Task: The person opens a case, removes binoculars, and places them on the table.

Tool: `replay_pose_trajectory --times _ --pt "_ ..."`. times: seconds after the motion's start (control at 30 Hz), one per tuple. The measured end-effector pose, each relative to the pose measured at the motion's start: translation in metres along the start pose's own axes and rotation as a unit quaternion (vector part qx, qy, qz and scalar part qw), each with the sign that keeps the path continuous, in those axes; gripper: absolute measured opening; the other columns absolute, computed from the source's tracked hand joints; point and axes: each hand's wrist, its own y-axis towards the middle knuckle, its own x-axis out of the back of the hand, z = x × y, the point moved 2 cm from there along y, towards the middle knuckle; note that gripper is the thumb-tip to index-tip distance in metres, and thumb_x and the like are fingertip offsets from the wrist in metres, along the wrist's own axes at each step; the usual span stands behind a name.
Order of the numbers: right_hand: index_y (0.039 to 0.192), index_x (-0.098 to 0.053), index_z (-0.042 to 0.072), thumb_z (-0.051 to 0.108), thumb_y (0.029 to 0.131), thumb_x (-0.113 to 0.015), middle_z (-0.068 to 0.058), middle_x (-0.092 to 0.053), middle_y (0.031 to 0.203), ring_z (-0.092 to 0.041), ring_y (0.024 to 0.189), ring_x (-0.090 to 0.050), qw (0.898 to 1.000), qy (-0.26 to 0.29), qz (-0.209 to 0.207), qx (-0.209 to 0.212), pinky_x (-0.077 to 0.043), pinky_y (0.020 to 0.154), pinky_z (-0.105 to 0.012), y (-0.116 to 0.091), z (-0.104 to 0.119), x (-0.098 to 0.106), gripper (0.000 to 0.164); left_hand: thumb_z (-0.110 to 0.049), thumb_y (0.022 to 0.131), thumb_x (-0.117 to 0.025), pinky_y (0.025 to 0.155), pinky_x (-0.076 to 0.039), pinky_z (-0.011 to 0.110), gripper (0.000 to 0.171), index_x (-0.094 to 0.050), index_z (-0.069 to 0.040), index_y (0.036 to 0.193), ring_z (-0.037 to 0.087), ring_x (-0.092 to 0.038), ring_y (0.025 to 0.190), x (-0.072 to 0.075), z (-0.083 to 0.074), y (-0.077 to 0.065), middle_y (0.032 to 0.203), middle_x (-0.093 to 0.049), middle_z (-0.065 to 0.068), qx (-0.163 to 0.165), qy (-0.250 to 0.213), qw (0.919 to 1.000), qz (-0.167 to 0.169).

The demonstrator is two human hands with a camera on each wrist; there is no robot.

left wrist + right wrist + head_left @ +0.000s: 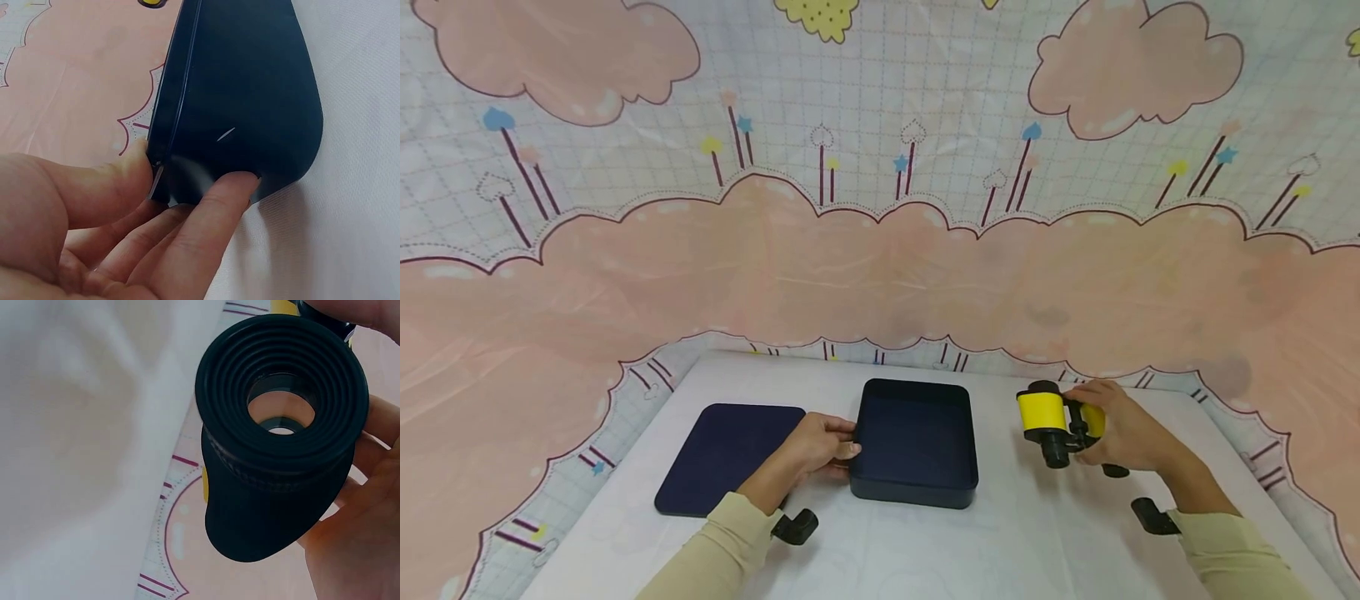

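In the head view, a dark navy open-topped box [917, 492] stands in the middle of the white table. My left hand [820, 446] grips its left side. The left wrist view shows the thumb at the rim of the box [250, 81] and a fingertip on its outer wall. Over on the right, my right hand [1123, 429] holds yellow and black binoculars [1042, 412] above the table. A black eyepiece [281, 456] fills much of the right wrist view, with fingers partly hidden behind it.
A flat dark navy lid [722, 458] lies on the table [917, 554] left of the box, partly covered by my left hand and forearm. Behind the table hangs a patterned cloth [880, 275] with pink clouds.
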Motion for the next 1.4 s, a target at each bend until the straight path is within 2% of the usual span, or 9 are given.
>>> replay_pose_trajectory --times 0.27,0.5,0.6,0.73,0.9,1.4 --pt "0.141 -0.060 -0.002 0.026 0.059 -0.097 -0.028 -0.054 0.145 -0.049 0.131 -0.046 1.000 0.003 0.001 -0.003 -0.045 0.101 -0.078 0.000 -0.006 -0.007 0.094 0.009 0.091 -0.072 0.078 -0.065 0.045 0.048 -0.062 0.008 0.137 0.024 -0.073 0.096 0.000 0.000 0.001 0.137 -0.066 0.029 -0.003 -0.004 1.0000 0.001" --pt "0.141 -0.059 -0.002 0.029 0.059 -0.098 -0.029 -0.051 0.147 -0.052 0.134 -0.043 1.000 0.007 0.006 -0.004 -0.043 0.102 -0.079 -0.001 -0.010 -0.010 0.096 0.009 0.090 -0.072 0.078 -0.065 0.045 0.048 -0.062 0.008 0.137 0.024 -0.072 0.096 0.001 0.000 0.001 0.137 -0.065 0.029 -0.002 -0.003 1.0000 -0.001" --pt "0.141 -0.059 -0.002 0.029 0.059 -0.098 -0.029 -0.052 0.147 -0.051 0.135 -0.042 1.000 0.008 0.005 -0.003 -0.042 0.103 -0.080 0.000 -0.011 -0.011 0.095 0.009 0.091 -0.072 0.080 -0.065 0.046 0.048 -0.062 0.008 0.138 0.027 -0.073 0.102 0.001 0.000 0.001 0.139 -0.064 0.030 -0.004 -0.002 1.0000 -0.001" --pt "0.140 -0.060 -0.002 0.028 0.059 -0.098 -0.028 -0.053 0.145 -0.051 0.133 -0.044 1.000 0.008 0.004 -0.004 -0.043 0.102 -0.079 0.000 -0.012 -0.013 0.095 0.009 0.091 -0.072 0.080 -0.065 0.047 0.048 -0.062 0.008 0.137 0.029 -0.073 0.105 0.002 -0.001 -0.001 0.139 -0.064 0.030 -0.003 -0.001 1.0000 -0.003" --pt "0.140 -0.060 -0.002 0.028 0.058 -0.098 -0.029 -0.052 0.146 -0.052 0.132 -0.046 1.000 0.013 0.009 -0.010 -0.044 0.101 -0.078 -0.002 -0.013 -0.017 0.095 0.010 0.090 -0.072 0.079 -0.065 0.046 0.047 -0.063 0.008 0.136 0.025 -0.073 0.099 0.001 -0.001 -0.002 0.136 -0.066 0.029 -0.001 -0.002 1.0000 -0.004" --pt "0.137 -0.061 -0.002 0.025 0.057 -0.099 -0.028 -0.055 0.143 -0.051 0.131 -0.047 1.000 0.020 0.005 -0.001 -0.046 0.101 -0.077 -0.002 -0.017 -0.022 0.093 0.008 0.091 -0.072 0.082 -0.065 0.048 0.047 -0.063 0.008 0.137 0.032 -0.074 0.107 0.001 -0.002 0.000 0.138 -0.064 0.030 0.000 0.002 1.0000 -0.004"
